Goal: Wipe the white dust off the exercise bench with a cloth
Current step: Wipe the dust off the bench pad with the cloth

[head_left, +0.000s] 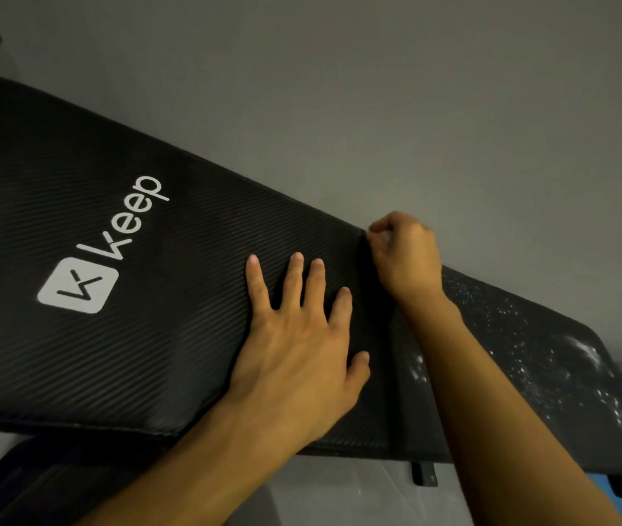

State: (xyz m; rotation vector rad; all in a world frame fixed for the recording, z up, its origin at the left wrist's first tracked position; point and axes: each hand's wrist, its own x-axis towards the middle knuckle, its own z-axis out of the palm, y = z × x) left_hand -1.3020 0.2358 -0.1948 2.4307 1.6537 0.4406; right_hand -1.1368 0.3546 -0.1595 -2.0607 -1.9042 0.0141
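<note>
The left hand (298,336) lies flat, palm down, all 5 fingers straight and spread, its forearm running back toward the body. Just beyond its thumb side the right hand (406,256) is curled tight, back upward, fingertips pinching a pale scrap (386,235); its bare forearm passes close beside the left thumb

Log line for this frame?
left hand flat on black ribbed bench pad | right hand pinching white wad at pad gap | white dust on seat pad
</note>
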